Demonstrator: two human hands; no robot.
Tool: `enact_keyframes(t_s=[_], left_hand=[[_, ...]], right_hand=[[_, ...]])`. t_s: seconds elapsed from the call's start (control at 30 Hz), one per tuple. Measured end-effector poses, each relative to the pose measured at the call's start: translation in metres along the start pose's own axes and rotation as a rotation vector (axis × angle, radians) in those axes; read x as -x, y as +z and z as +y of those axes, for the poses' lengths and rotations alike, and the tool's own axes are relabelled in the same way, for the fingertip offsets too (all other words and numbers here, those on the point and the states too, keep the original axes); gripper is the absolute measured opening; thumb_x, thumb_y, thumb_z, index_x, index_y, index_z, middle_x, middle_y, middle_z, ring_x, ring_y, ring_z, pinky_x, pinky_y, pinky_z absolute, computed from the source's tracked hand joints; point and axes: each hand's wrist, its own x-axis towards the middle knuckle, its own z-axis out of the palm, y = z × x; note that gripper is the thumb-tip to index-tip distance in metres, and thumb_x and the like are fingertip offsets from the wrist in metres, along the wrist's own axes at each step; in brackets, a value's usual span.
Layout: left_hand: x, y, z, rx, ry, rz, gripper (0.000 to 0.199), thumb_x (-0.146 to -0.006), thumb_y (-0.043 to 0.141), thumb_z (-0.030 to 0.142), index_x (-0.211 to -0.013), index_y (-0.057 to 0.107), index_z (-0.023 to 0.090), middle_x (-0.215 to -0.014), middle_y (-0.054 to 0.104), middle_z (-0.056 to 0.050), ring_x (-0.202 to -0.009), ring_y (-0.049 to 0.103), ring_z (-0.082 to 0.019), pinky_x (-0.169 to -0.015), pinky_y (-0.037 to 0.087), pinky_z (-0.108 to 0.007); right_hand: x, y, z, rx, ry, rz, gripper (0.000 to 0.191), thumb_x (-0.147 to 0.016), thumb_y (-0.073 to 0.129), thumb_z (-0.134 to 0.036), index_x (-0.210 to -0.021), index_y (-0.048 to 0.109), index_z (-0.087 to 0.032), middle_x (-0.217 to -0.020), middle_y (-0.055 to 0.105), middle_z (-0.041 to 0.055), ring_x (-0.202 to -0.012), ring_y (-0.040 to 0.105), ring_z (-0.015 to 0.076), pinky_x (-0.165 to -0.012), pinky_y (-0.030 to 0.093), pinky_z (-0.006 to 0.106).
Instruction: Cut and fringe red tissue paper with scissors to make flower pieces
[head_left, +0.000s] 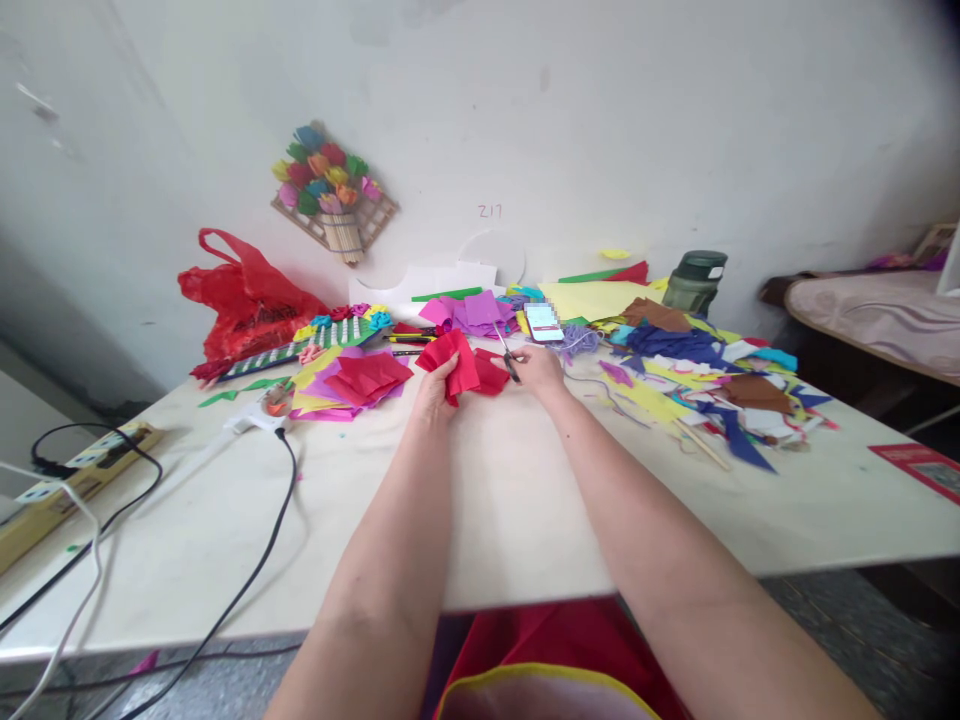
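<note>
Near the middle of the table, my left hand [436, 388] is closed on red crepe paper [463, 368], its thumb lying over the front of the sheet. My right hand [541, 370] grips a pair of scissors [511, 360] by the dark handles, blades pointing up and away. More red paper [490, 374] lies between the two hands, close to the scissors; whether it joins the held piece I cannot tell. Beyond the hands are purple paper sheets [480, 312] and a lit phone [543, 322]. Left of my left hand sits a stack of red, purple and yellow paper [367, 380].
A glue gun [259, 412] with a black cord rests at left, by a power strip [90, 470]. Behind it stands a red plastic bag [244, 310]. Colourful paper scraps [675, 350] heap at right, with a wooden stick [703, 445] and a green bottle [694, 283].
</note>
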Motion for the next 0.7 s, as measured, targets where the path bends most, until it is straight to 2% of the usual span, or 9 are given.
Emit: enact_keyframes(t_s=[0.1, 0.17, 0.23, 0.33, 0.43, 0.6, 0.7], left_hand=[[0.004, 0.002, 0.0, -0.022, 0.013, -0.011, 0.018, -0.075, 0.062, 0.005, -0.093, 0.063, 0.01, -0.08, 0.07, -0.009, -0.072, 0.069, -0.018, -0.07, 0.057, -0.025], [0.006, 0.003, 0.0, -0.034, 0.02, -0.014, 0.016, -0.075, 0.063, 0.005, -0.09, 0.063, 0.011, -0.08, 0.07, -0.008, -0.074, 0.069, -0.019, -0.072, 0.057, -0.026], [0.006, 0.004, -0.001, -0.045, 0.02, -0.019, 0.016, -0.074, 0.063, 0.005, -0.088, 0.063, 0.011, -0.08, 0.07, -0.008, -0.075, 0.069, -0.019, -0.074, 0.057, -0.028], [0.006, 0.003, -0.002, -0.055, 0.011, -0.048, 0.017, -0.073, 0.064, 0.006, -0.09, 0.063, 0.012, -0.08, 0.07, -0.008, -0.076, 0.069, -0.02, -0.076, 0.056, -0.029], [0.005, 0.002, -0.003, -0.07, 0.003, -0.054, 0.02, -0.072, 0.066, 0.007, -0.091, 0.063, 0.012, -0.079, 0.07, -0.008, -0.073, 0.069, -0.019, -0.075, 0.056, -0.028], [0.005, 0.002, -0.005, -0.133, 0.033, -0.066, 0.016, -0.071, 0.068, 0.008, -0.085, 0.063, 0.011, -0.081, 0.07, -0.008, -0.074, 0.068, -0.018, -0.078, 0.055, -0.031], [0.004, 0.001, -0.006, -0.165, 0.044, -0.085, 0.018, -0.07, 0.069, 0.01, -0.087, 0.063, 0.011, -0.082, 0.07, -0.009, -0.076, 0.068, -0.02, -0.079, 0.055, -0.033]], right_hand=[[0.003, 0.001, -0.001, 0.514, -0.026, 0.039, 0.033, -0.067, 0.065, -0.049, -0.084, 0.07, -0.022, -0.086, 0.069, 0.0093, -0.089, 0.062, 0.0264, -0.069, 0.045, 0.032], [0.006, 0.005, -0.004, 0.685, -0.035, -0.028, 0.032, -0.069, 0.063, -0.045, -0.088, 0.071, -0.02, -0.093, 0.068, 0.0124, -0.092, 0.062, 0.027, -0.072, 0.045, 0.032], [0.007, 0.008, -0.006, 0.757, -0.026, -0.06, 0.034, -0.07, 0.063, -0.043, -0.092, 0.07, -0.018, -0.101, 0.066, 0.0155, -0.094, 0.062, 0.0276, -0.072, 0.045, 0.033], [0.007, 0.008, -0.008, 0.753, 0.039, -0.089, 0.039, -0.067, 0.064, -0.045, -0.094, 0.07, -0.017, -0.11, 0.062, 0.0178, -0.096, 0.061, 0.0303, -0.071, 0.045, 0.035], [0.007, 0.003, -0.009, 0.669, 0.116, -0.148, 0.039, -0.063, 0.065, -0.046, -0.091, 0.071, -0.02, -0.107, 0.064, 0.0142, -0.093, 0.062, 0.0291, -0.068, 0.044, 0.033], [0.006, -0.004, -0.009, 0.583, 0.117, -0.232, 0.027, -0.059, 0.066, -0.039, -0.081, 0.072, -0.024, -0.095, 0.068, 0.0052, -0.084, 0.063, 0.0232, -0.062, 0.042, 0.028], [0.005, -0.003, -0.009, 0.561, 0.108, -0.232, 0.023, -0.061, 0.064, -0.035, -0.08, 0.072, -0.025, -0.096, 0.068, 0.0034, -0.086, 0.062, 0.0234, -0.064, 0.041, 0.028]])
